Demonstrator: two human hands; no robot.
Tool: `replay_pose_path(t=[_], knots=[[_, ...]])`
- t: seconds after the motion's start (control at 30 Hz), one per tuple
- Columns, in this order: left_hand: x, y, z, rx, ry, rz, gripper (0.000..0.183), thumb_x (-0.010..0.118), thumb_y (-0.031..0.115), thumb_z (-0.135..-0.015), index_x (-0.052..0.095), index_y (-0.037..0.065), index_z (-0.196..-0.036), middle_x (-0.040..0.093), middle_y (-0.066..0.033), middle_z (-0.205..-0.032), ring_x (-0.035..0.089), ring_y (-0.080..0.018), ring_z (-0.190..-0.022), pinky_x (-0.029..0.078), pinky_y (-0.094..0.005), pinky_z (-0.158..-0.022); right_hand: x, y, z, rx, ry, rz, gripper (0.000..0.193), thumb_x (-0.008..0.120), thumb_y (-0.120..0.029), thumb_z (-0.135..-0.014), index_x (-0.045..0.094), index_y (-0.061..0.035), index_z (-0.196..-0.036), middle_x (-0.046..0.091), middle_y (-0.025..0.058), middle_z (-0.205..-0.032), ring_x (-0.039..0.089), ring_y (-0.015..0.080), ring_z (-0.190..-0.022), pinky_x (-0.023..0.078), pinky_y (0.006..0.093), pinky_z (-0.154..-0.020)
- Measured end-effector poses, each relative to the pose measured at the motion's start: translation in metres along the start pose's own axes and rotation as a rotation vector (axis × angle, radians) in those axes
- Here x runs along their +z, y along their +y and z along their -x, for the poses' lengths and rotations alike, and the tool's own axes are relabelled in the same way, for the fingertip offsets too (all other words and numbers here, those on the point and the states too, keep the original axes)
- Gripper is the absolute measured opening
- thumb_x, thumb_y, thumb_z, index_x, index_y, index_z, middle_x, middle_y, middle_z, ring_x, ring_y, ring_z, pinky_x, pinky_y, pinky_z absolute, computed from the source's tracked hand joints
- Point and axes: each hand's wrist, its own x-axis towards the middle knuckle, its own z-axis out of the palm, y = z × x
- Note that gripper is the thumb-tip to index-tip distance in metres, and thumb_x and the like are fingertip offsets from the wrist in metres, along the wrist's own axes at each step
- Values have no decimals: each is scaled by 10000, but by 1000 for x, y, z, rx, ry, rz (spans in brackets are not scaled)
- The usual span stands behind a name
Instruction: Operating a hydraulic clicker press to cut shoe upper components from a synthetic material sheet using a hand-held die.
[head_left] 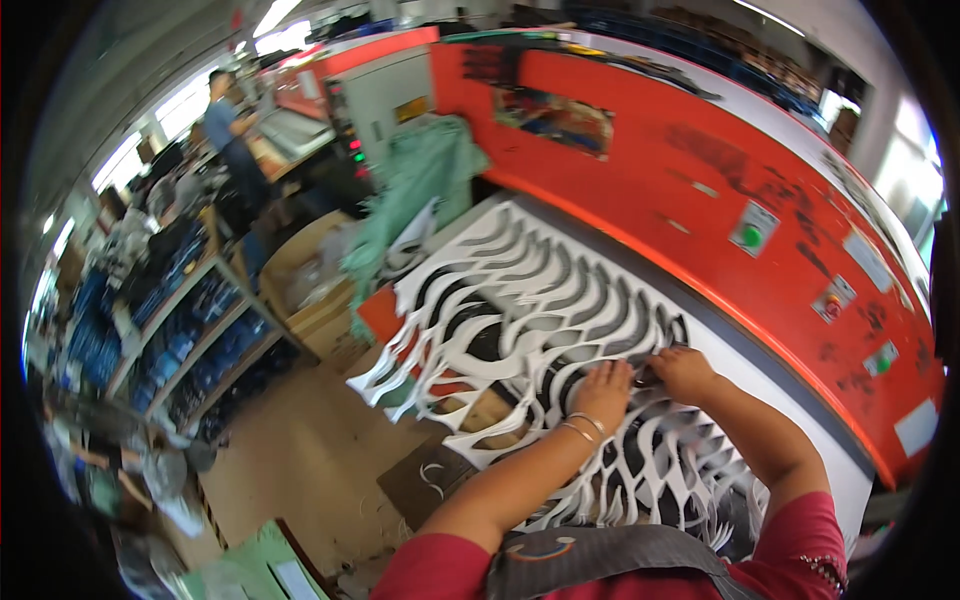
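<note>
A white sheet with rows of curved die-cut openings [490, 368] lies over the work table, its cut strips hanging past the near edge. Dark grey, crescent-shaped pieces [605, 312] lie in rows among the openings. My left hand [603, 395], with bracelets at the wrist, rests flat on the sheet, fingers stretched forward. Close beside it on the right, my right hand [684, 374] has its fingers bent and closed at the sheet, near a dark piece. What its fingertips grip is hidden. Below my hands, more of the cut white webbing [650, 460] spreads toward my body.
A large red machine [690, 190] with push buttons borders the table's far side. Green sacking [425, 175] and a cardboard box [305, 260] stand left of it. Shelves of blue bundles [190, 340] fill the left. Another person [230, 140] stands farther back.
</note>
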Motion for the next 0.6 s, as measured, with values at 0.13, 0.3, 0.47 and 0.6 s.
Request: replay_pose_path(t=[0.13, 0.3, 0.47, 0.6], knots=[[15, 4, 12, -33, -1, -60, 519, 465, 195, -921, 385, 30, -1407, 359, -161, -1475, 405, -345, -1313, 304, -458, -1091, -55, -26, 19, 143, -24, -188, 376, 685, -84, -654, 587, -49, -1014, 597, 147, -938, 609, 343, -894, 504, 398, -772], [-27, 0, 33, -60, -218, 264, 659, 573, 182, -835, 328, 7, -1422, 315, -173, -1492, 292, -369, -1381, 257, -476, -1116, -143, -82, 90, 157, 324, -438, 586, 857, -125, -523, 552, -9, -1010, 614, 143, -922, 631, 289, -861, 495, 360, -778], [-85, 37, 118, 413, 172, 1026, 877, 676, 231, -803, 168, 5, -1480, 169, -229, -1521, 160, -355, -1428, 174, -410, -1153, -166, -156, 113, 365, 435, -1572, 665, 883, -150, -571, 525, 27, -1103, 642, 82, -949, 637, 163, -874, 514, 294, -788], [-135, 50, 171, 165, -60, 1335, 572, 689, 233, -841, 448, 29, -1318, 557, -174, -1184, 538, -238, -1106, 401, -366, -965, -112, -198, 113, 302, 503, -1478, 712, 811, -499, -674, 547, 6, -1101, 599, 39, -985, 587, 132, -890, 460, 256, -792]])
